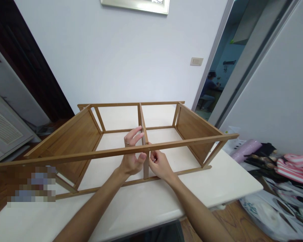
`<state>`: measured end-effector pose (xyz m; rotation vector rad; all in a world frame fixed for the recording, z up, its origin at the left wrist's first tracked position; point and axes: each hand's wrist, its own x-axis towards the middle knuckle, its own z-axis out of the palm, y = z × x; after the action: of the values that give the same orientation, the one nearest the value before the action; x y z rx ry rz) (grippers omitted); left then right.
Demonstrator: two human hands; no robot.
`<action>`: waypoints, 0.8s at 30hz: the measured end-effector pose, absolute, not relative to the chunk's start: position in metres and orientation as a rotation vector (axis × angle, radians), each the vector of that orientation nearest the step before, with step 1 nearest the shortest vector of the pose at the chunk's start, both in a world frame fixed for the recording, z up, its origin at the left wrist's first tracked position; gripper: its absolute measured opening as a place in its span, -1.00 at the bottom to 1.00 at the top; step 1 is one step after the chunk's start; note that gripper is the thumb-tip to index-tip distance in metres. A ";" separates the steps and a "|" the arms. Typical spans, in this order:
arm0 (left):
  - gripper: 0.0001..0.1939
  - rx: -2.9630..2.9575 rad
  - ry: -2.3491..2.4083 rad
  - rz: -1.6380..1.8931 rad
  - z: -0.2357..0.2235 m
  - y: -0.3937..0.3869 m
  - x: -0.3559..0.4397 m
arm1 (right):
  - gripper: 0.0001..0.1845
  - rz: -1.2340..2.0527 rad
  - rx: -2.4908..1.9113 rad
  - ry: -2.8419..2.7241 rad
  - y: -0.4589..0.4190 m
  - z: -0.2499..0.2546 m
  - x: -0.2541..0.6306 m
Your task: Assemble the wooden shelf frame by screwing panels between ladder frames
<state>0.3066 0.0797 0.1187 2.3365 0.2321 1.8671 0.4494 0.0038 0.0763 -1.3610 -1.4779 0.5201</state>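
Note:
A wooden shelf frame [111, 154] lies on its side on a white table. Wooden panels close its left end [73, 144] and right end [195, 129], and a narrow divider [146, 164] crosses its middle. My left hand [132, 154] reaches through the frame left of the divider, fingers extended and fingertips against it, thumb apart. Just right of the divider, below the long front rail, is my right hand [160, 163]. Its fingers are curled in a pinch close to the joint; a small dark bit shows at the fingers, too small to name.
The white table [217, 181] ends at a rounded right corner. Plastic bags [270, 211] and folded clothes [293, 168] are piled to the right. A wall with a light switch [196, 61] stands behind. Through the doorway a person [208, 89] sits in another room.

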 end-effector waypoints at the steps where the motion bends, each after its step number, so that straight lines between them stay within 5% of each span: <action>1: -0.46 2.355 0.190 1.866 0.122 0.082 0.307 | -0.48 0.522 -1.360 -1.478 0.004 0.076 0.449; 6: -0.53 2.430 0.011 1.867 0.130 0.096 0.311 | -0.57 0.506 -1.357 -1.478 0.001 0.077 0.449; 15: -0.54 2.511 -0.077 1.904 0.131 0.109 0.311 | -0.43 0.463 -1.355 -1.523 -0.012 0.078 0.455; 24: -0.54 2.462 -0.081 1.883 0.119 0.117 0.306 | -0.66 0.256 -1.639 -1.446 -0.117 0.079 0.497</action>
<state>0.3064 0.1166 0.1191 2.4616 -0.0811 1.8828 0.4968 -0.1168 0.0791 -1.6392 -1.4460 0.2565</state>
